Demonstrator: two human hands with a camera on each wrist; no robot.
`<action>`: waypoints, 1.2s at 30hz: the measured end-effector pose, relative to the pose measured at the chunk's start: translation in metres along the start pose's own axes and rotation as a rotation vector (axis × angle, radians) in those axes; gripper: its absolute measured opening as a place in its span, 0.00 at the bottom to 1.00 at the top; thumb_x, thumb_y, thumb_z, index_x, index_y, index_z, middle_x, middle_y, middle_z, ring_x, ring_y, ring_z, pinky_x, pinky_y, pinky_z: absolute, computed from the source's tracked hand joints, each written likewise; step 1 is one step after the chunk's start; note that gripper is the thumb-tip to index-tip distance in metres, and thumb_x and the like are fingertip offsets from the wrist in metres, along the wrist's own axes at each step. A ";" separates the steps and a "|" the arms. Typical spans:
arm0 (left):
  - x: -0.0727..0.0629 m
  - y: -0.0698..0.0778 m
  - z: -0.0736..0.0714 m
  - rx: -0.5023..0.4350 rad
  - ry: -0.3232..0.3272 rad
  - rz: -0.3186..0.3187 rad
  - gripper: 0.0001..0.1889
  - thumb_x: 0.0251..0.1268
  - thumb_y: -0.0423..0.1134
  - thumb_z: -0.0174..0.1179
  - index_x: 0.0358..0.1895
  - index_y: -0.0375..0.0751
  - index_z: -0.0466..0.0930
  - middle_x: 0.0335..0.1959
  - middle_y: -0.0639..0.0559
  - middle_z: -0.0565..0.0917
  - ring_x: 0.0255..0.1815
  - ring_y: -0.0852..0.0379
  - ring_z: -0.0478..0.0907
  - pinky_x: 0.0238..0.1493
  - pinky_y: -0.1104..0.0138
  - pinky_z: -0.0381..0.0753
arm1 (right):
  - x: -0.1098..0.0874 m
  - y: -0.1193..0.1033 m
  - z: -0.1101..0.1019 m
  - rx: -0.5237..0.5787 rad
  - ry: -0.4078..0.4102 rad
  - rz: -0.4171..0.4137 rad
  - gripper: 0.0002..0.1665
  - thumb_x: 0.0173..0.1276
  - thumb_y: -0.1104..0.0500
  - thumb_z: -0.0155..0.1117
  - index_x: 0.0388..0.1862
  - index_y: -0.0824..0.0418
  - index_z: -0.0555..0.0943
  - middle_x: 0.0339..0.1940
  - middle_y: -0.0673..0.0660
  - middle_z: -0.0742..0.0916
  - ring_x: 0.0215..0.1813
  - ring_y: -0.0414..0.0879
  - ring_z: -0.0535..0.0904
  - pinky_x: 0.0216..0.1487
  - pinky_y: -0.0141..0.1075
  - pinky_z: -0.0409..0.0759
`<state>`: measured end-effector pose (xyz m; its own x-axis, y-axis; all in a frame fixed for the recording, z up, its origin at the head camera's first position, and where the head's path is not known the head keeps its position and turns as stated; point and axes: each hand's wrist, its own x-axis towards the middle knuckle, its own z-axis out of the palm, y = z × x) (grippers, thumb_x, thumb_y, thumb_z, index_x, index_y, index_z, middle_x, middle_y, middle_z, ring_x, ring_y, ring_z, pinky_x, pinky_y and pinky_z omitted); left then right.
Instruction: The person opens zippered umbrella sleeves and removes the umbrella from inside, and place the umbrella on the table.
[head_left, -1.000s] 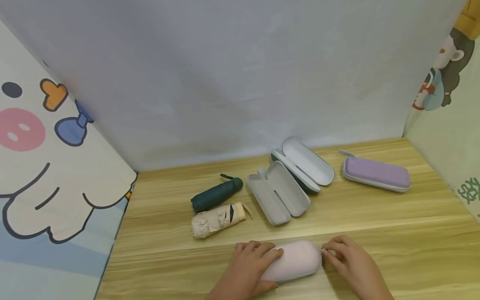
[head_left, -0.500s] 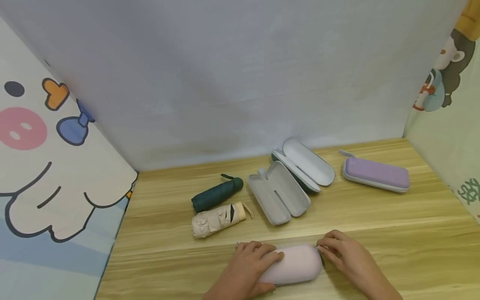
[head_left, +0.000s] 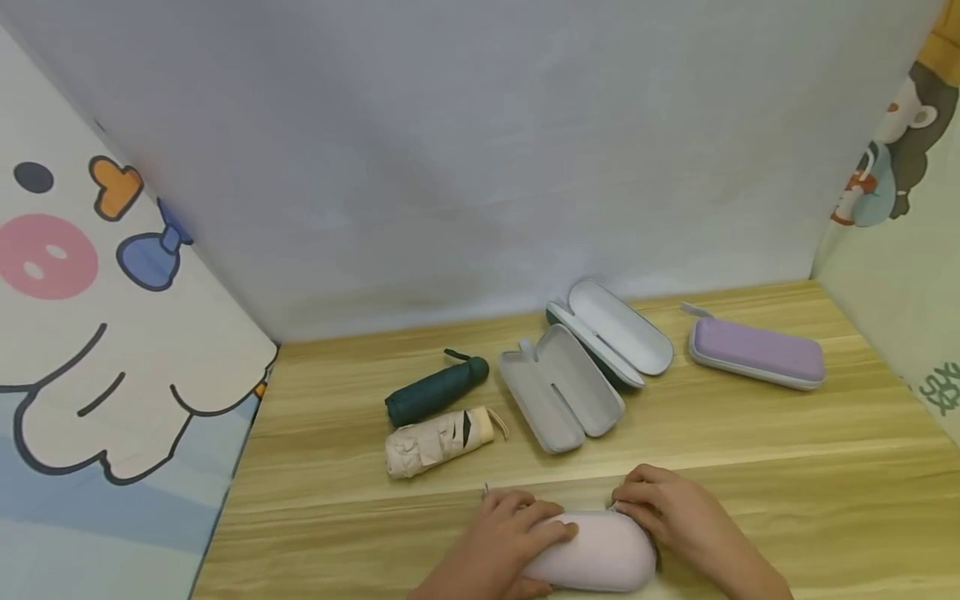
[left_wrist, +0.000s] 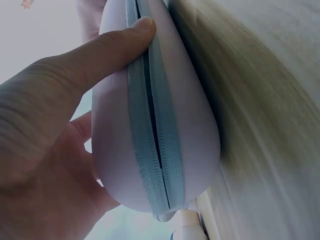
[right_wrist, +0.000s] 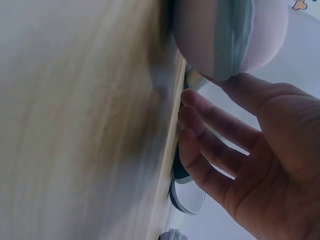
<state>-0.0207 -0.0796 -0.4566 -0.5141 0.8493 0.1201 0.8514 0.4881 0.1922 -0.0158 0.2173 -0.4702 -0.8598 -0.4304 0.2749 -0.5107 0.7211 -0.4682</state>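
Note:
A pale pink zippered case (head_left: 603, 552) lies on the table near its front edge. Over its left end my left hand (head_left: 501, 546) holds it down, fingers on top. In the left wrist view the thumb presses the blue-grey zipper (left_wrist: 167, 130), where a narrow slit shows between the teeth. At the case's far right corner my right hand (head_left: 671, 510) pinches the small zipper pull (head_left: 613, 506); the pull itself is mostly hidden by the fingertips. The right wrist view shows the rounded end of the case (right_wrist: 197, 37) above the fingers.
Behind the case stand two opened hard cases, one grey (head_left: 542, 404) and one dark green with white lining (head_left: 622, 329). A purple case (head_left: 757, 350) lies at the back right. To the left lie a dark green folded umbrella (head_left: 435, 392) and a beige one (head_left: 431, 446).
My right hand has moved left round the corner to the case's far side, still pinching the zipper pull. The case has shifted slightly toward the front right, with my left hand on it.

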 end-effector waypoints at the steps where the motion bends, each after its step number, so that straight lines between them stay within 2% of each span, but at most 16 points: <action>1: 0.000 0.000 0.000 0.001 0.004 0.003 0.35 0.55 0.60 0.76 0.67 0.62 0.76 0.66 0.60 0.80 0.63 0.56 0.77 0.58 0.59 0.77 | 0.001 -0.001 0.000 -0.002 -0.007 -0.004 0.09 0.64 0.60 0.76 0.38 0.44 0.90 0.37 0.38 0.85 0.38 0.30 0.81 0.37 0.32 0.82; 11: -0.002 0.004 0.004 0.038 0.017 -0.012 0.35 0.57 0.62 0.74 0.69 0.64 0.75 0.67 0.58 0.78 0.63 0.55 0.75 0.58 0.58 0.77 | 0.016 -0.012 0.003 -0.026 -0.073 -0.005 0.09 0.65 0.58 0.75 0.40 0.43 0.91 0.37 0.36 0.85 0.40 0.31 0.81 0.38 0.32 0.82; 22: -0.004 0.007 0.007 0.061 0.101 -0.031 0.38 0.51 0.62 0.77 0.68 0.62 0.77 0.61 0.56 0.78 0.58 0.54 0.74 0.56 0.58 0.80 | 0.035 -0.016 0.009 0.053 -0.170 -0.025 0.05 0.71 0.55 0.71 0.41 0.44 0.91 0.39 0.37 0.87 0.41 0.31 0.83 0.40 0.32 0.82; 28: -0.005 0.008 0.008 0.065 0.116 -0.026 0.39 0.50 0.62 0.77 0.68 0.62 0.78 0.62 0.57 0.79 0.57 0.54 0.75 0.56 0.58 0.81 | 0.044 -0.017 0.011 0.053 -0.228 -0.026 0.05 0.71 0.54 0.71 0.40 0.43 0.91 0.40 0.36 0.86 0.41 0.29 0.82 0.40 0.32 0.82; 36: -0.005 0.007 0.009 0.078 0.151 -0.004 0.39 0.48 0.63 0.77 0.67 0.60 0.79 0.62 0.56 0.81 0.57 0.55 0.76 0.58 0.59 0.80 | 0.056 -0.021 0.018 0.029 -0.271 -0.081 0.05 0.71 0.54 0.71 0.40 0.42 0.91 0.39 0.36 0.86 0.41 0.29 0.80 0.41 0.32 0.82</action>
<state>-0.0116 -0.0783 -0.4647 -0.5221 0.8103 0.2661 0.8519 0.5105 0.1170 -0.0527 0.1682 -0.4600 -0.7817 -0.6186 0.0794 -0.5742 0.6641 -0.4788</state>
